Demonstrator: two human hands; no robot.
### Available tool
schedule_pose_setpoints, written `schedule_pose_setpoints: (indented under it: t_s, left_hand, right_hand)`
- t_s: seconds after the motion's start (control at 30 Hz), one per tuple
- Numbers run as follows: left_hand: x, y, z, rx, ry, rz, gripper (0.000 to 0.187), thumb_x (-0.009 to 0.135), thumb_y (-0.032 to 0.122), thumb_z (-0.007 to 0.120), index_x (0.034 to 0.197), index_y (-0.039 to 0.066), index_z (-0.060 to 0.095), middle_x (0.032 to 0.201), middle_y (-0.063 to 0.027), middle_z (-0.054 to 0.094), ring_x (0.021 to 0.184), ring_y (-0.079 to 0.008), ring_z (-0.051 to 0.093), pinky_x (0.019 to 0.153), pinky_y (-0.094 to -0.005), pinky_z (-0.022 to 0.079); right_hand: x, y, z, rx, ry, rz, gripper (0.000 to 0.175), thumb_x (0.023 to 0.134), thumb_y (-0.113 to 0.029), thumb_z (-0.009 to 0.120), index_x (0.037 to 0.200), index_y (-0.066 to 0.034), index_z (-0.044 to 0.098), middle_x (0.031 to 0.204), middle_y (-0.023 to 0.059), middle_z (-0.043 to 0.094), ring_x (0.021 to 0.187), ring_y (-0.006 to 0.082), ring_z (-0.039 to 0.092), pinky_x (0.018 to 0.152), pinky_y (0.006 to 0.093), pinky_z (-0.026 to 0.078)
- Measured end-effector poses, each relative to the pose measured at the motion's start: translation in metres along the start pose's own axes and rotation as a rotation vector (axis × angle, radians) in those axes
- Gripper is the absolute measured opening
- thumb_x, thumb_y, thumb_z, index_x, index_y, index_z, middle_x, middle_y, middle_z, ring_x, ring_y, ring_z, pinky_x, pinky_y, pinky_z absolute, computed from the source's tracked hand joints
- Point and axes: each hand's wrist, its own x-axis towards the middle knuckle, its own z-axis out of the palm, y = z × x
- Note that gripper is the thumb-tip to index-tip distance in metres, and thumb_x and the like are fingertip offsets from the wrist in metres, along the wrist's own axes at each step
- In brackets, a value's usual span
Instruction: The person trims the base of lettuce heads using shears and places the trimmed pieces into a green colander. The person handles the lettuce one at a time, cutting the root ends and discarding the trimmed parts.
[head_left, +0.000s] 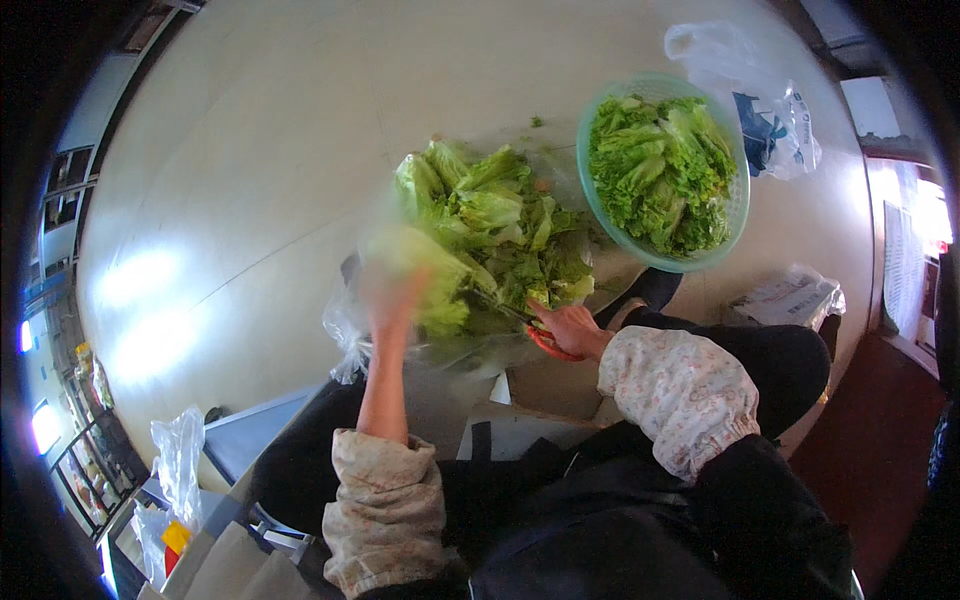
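Note:
Blurred by motion, my left hand (394, 289) is at a head of leafy lettuce (442, 270); its fingers cannot be made out. My right hand (566, 328) grips scissors with red-orange handles (547, 345), their dark blades pointing left to the base of that lettuce. Beyond both hands lies a pile of green lettuce (487, 202), partly on clear plastic. A pale green plastic basket (587, 176) at the upper right holds more lettuce leaves (660, 172).
Clear plastic bags (799, 142) lie right of the basket. A plastic-wrapped box (787, 300) stands beside my right knee. Cardboard (555, 386) lies between my legs. At the lower left are a grey panel (251, 431) and another clear bag (180, 457). A small green scrap (536, 121) lies on the floor.

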Motion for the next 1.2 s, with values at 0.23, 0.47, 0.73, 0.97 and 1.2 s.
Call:
schedule_pose_setpoints:
  t_s: [0.23,0.47,0.73,0.97,1.2]
  left_hand:
    - [-0.003,-0.001,0.008,-0.087,-0.026,-0.005,0.046,0.067,0.014,0.075,0.107,0.000,0.058,0.093,-0.0068,0.063,0.080,-0.0140,0.059,0.073,-0.0275,0.047]
    - [0.002,-0.028,0.010,-0.076,-0.094,-0.014,0.044,0.069,0.018,0.073,0.107,0.000,0.058,0.091,-0.0070,0.063,0.079,-0.0143,0.058,0.073,-0.0282,0.046]
    - [-0.005,-0.029,0.007,-0.130,-0.142,-0.008,0.048,0.069,0.023,0.075,0.106,-0.002,0.058,0.093,-0.0070,0.063,0.080,-0.0144,0.058,0.075,-0.0281,0.046]
    - [-0.013,-0.020,0.017,0.056,-0.123,0.086,0.057,0.065,0.024,0.079,0.108,-0.005,0.054,0.095,-0.0099,0.063,0.083,-0.0165,0.059,0.074,-0.0297,0.047]
    - [-0.031,-0.010,0.017,0.002,-0.204,0.026,0.056,0.065,0.024,0.079,0.106,-0.005,0.055,0.096,-0.0117,0.063,0.085,-0.0169,0.059,0.076,-0.0303,0.047]
  right_hand:
    - [-0.020,0.010,-0.004,-0.027,0.229,0.069,0.078,0.075,-0.003,0.055,0.143,-0.0070,0.016,0.069,0.0154,0.060,0.060,0.0337,0.058,0.051,0.0432,0.043]
    - [0.000,0.073,-0.016,-0.007,0.732,0.365,0.074,0.072,0.001,0.057,0.139,-0.0072,0.027,0.097,0.0257,0.057,0.082,0.0406,0.058,0.065,0.0476,0.045]
    - [0.035,0.062,-0.011,0.398,0.742,0.523,0.050,0.078,-0.006,0.057,0.125,-0.0077,0.042,0.086,0.0235,0.061,0.081,0.0442,0.057,0.066,0.0498,0.043]
    - [-0.055,0.051,-0.018,0.195,0.414,0.472,0.041,0.074,-0.006,0.060,0.112,-0.0048,0.048,0.075,0.0223,0.060,0.075,0.0428,0.059,0.062,0.0480,0.043]
    - [-0.040,0.024,-0.026,0.926,0.590,0.031,0.032,0.082,-0.009,0.060,0.111,-0.0019,0.050,0.070,0.0110,0.061,0.059,0.0195,0.061,0.049,0.0329,0.044]
